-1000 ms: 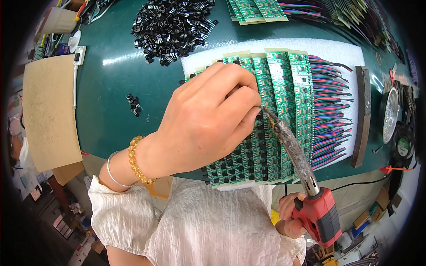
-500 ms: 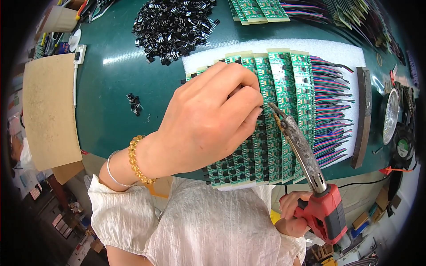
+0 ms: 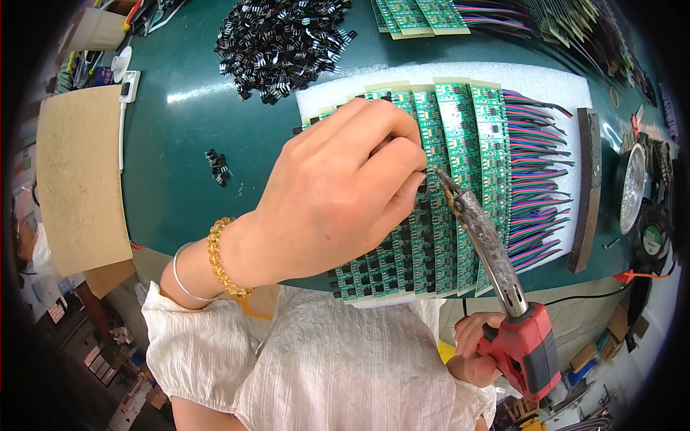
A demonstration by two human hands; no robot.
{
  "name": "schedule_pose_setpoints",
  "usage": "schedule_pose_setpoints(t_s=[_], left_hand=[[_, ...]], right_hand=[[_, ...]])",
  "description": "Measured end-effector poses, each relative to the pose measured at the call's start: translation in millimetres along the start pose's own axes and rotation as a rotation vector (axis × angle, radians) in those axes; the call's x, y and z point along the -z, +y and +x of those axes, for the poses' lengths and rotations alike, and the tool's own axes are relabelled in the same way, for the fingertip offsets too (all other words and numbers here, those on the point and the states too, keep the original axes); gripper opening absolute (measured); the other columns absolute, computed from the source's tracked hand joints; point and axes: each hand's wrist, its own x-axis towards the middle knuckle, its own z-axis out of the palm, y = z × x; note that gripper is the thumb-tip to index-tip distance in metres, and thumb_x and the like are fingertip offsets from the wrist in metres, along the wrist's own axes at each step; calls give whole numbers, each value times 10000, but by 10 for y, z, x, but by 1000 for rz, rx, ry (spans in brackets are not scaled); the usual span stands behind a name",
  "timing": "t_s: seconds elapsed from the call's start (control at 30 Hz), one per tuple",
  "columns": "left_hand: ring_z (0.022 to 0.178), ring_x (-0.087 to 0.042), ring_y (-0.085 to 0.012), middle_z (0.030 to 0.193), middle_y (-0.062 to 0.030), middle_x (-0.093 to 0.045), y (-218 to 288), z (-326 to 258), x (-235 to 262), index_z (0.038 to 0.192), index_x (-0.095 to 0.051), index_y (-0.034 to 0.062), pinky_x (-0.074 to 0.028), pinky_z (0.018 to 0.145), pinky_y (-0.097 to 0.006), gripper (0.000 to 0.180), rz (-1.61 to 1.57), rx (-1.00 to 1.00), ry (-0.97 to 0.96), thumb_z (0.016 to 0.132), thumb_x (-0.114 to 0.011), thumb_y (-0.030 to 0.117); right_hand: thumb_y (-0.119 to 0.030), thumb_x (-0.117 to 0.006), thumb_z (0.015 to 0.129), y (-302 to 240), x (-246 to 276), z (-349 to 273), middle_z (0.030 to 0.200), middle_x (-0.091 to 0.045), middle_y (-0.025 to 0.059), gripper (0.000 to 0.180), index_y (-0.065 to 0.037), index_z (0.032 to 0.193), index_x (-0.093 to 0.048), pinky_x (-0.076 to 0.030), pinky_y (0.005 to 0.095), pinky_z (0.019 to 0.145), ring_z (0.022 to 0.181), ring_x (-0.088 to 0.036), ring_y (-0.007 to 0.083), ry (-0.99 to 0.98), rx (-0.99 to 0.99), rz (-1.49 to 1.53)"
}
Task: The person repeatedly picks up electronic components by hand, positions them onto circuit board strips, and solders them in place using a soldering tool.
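Here the green counter [image 3: 187, 144] carries a white foam pad [image 3: 546, 82] bearing overlapping green circuit-board strips [image 3: 460, 144], each trailing multicoloured ribbon wires [image 3: 535, 179] to the right. Judging from the layout, black parts already sit in rows along the strips near the lower edge, while a large heap of loose black components [image 3: 280, 39] and a small cluster [image 3: 217, 165] remain unused, so much work appears outstanding. The left hand [image 3: 338, 194] lies over the strips with fingers curled together at the tip; what they pinch, if anything, cannot be told. The right hand [image 3: 474, 345] is closed around the red handle of a soldering iron [image 3: 496, 266], whose dark tip meets a strip just beside the left fingertips. A tan cardboard sheet [image 3: 79, 179] lies at the counter's left. Further strips [image 3: 413, 14] rest at the far edge. A dark bar [image 3: 586, 187] borders the pad, with a round metal dish [image 3: 632, 188] and a small fan [image 3: 655, 237] with a round green label beyond.
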Motion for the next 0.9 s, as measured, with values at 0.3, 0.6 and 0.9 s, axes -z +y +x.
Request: schedule_pose_setpoints(t_s=[0.3,0.6,0.9], left_hand=[[801,-630,-248,924,-90,-640,-5,-6,-12,860,-651,19,-520,677,-328,202,-2,-9,2,691,-743,-42],[797,-631,-246,920,-91,-641,20,17,-2,857,-650,17,-521,680,-325,203,2,-3,3,688,-740,-47],[805,-643,-246,930,-92,-650,17,19,4,863,-655,14,-525,690,-320,208,14,-12,-3,688,-746,-52]], right_hand=[[-541,-677,883,-86,-153,168,551,-510,4,736,23,1297,-448,-420,290,435,427,-497,141,-118,172,-102],[-532,-673,891,-38,-41,1,558,-506,-1,748,23,1321,-417,-422,295,439,433,-500,144,1,61,-34],[-545,-648,903,67,1,-80,567,-508,-2,750,23,1329,-405,-430,297,457,445,-504,147,-9,125,-11]])
